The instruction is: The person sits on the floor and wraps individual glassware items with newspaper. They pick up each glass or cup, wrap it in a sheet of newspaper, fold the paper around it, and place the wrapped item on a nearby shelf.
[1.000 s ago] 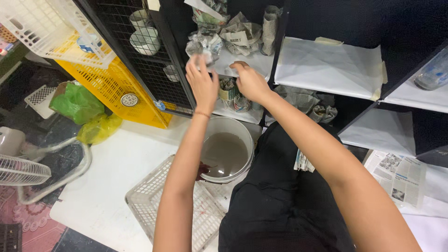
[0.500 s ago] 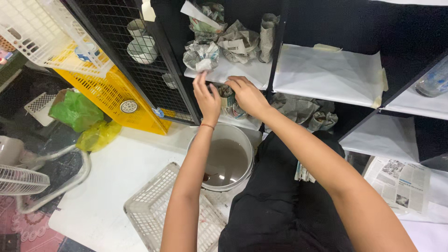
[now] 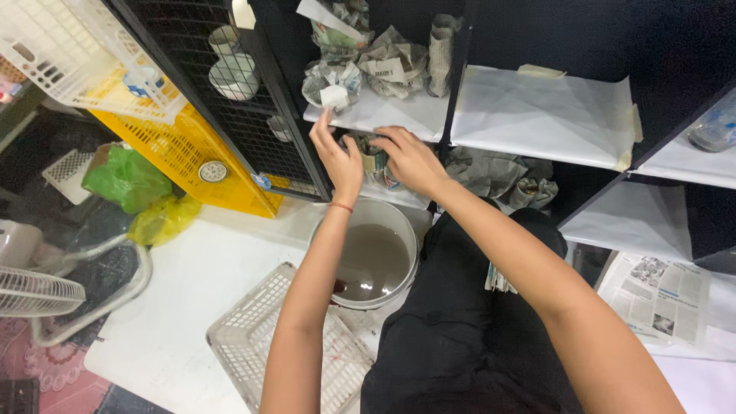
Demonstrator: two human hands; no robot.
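Observation:
Both my hands are at the lower shelf of a black shelf unit. My left hand and my right hand close around a newspaper-wrapped item that stands on that shelf. Above them, on a white paper-lined shelf, stand several more newspaper-wrapped bundles. Directly below my hands a white bucket holds murky grey water. How firmly each hand grips the wrapped item is partly hidden by the fingers.
A white plastic basket lies by my left arm. A yellow crate, a white crate and green and yellow bags sit at left, a fan lower left. Cups stand behind black mesh. Newspaper lies at right.
My hands came down from the upper shelf to the lower one and closed in on the wrapped item there. The view shifted slightly.

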